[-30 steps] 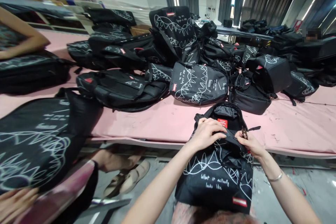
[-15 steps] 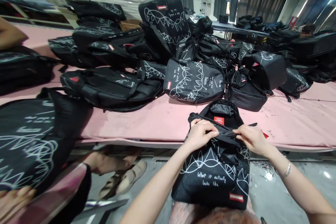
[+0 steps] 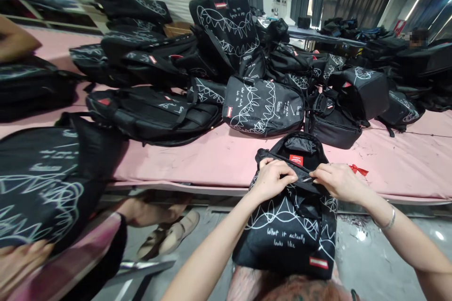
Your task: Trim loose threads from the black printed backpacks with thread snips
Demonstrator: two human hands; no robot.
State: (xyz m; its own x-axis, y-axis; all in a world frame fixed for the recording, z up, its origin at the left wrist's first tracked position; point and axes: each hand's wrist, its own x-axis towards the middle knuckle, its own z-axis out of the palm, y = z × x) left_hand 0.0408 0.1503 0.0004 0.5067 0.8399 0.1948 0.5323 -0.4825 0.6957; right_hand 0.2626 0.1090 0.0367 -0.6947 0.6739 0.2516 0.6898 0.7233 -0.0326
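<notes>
**Two hands at the mouth of one open backpack**

From my end of the feed I count one open backpack [image 3: 282, 225], right of lower centre, upright on the wearer's lap, its top against the edge of the pink worktop [image 3: 169, 164]. It shows one red label [image 3: 295, 159] inside and one red-and-white patch [image 3: 318, 263] at its lower right.

I see two hands on it. The left hand [image 3: 275, 178] is nearly closed, fingers bent, thumb and fingertips pinching the edge of the opening. The right hand [image 3: 326, 179] is drawn into a tight pinch just beside it, around a thin pale sliver [image 3: 306, 180] too small for me to name. One bracelet [image 3: 391, 217] circles the right wrist.

Mid-frame lies one printed backpack [image 3: 261, 103], with one long black bag [image 3: 155, 115] to its left; the heap behind overlaps too much to count. I have one red ribbon [image 3: 359, 170] at right, and one co-worker's hand [image 3: 24, 263] on another backpack [image 3: 38, 188], lower left.
</notes>
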